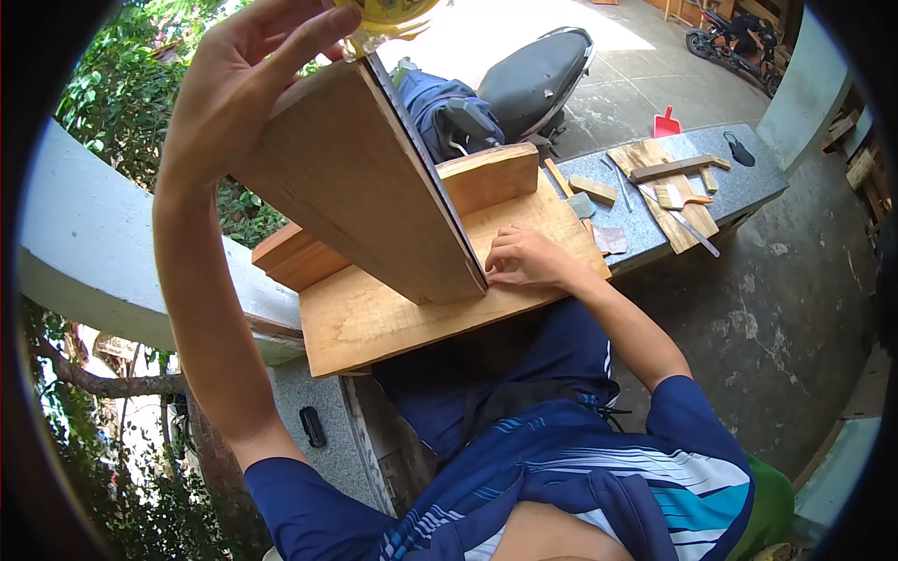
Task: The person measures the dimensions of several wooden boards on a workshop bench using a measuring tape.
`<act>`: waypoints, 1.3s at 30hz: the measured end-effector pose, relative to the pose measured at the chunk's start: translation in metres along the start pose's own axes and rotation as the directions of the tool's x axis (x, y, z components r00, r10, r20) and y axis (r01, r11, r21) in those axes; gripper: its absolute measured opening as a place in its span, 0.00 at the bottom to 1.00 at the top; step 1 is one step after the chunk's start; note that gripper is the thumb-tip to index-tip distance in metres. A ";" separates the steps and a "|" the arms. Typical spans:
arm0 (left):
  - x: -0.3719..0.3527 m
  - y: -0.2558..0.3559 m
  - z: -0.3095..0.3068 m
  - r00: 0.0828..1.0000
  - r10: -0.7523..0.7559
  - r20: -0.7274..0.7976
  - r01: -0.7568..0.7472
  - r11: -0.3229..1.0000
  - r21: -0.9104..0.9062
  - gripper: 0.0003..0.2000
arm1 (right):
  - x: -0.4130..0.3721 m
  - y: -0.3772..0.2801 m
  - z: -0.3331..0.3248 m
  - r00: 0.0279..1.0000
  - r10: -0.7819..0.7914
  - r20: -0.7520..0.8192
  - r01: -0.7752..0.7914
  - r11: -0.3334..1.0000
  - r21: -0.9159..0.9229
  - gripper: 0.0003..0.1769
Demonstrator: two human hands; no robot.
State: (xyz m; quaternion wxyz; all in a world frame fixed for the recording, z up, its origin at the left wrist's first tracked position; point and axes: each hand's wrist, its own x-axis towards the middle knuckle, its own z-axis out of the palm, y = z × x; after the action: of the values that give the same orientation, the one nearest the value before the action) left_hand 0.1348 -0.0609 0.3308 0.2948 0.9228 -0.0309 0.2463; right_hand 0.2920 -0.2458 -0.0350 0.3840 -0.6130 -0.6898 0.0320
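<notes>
A wide wooden board (346,159) stands upright, leaning slightly, on a flat wooden panel (374,332). At its top, my left hand (248,79) is closed on a yellow tape measure (398,11), partly cut off by the frame's upper edge. The dark, thin tape blade (416,140) runs down along the board's narrow edge. Low on that edge, my right hand (526,257) has its fingers pinched together at the blade's lower end, resting by the panel. Exactly what the fingertips grip is hidden.
Behind the board lies a wooden plank on edge (491,178). On the stone bench (758,178) are a brush (681,198), a wooden block (592,191), a long wooden bar (669,168) and a red dustpan (666,123) beyond. A motorbike (533,79) stands behind.
</notes>
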 end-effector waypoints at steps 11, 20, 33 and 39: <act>-0.002 0.005 0.005 0.987 0.162 0.019 -0.161 0.986 -0.034 0.16 | -0.002 -0.003 0.000 0.997 0.077 0.009 -0.077 0.997 0.018 0.10; -0.005 0.005 -0.003 0.999 0.035 0.004 -0.035 0.999 0.039 0.16 | -0.001 -0.014 -0.004 0.993 0.116 0.031 -0.116 0.993 -0.004 0.10; -0.009 0.012 0.000 0.999 -0.002 0.032 0.003 0.999 -0.034 0.18 | 0.030 -0.044 -0.073 0.987 0.153 -0.055 -0.137 0.964 0.227 0.17; -0.009 0.010 0.002 1.000 0.027 0.014 -0.026 0.998 -0.056 0.19 | 0.102 -0.116 -0.201 0.873 -0.234 -0.429 0.272 0.962 0.029 0.36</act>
State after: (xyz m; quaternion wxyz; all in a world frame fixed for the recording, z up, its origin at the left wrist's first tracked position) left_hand 0.1259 -0.0714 0.3302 0.3168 0.9155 -0.0520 0.2423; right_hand 0.3162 -0.2714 0.2166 0.5511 -0.4923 -0.6627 -0.1212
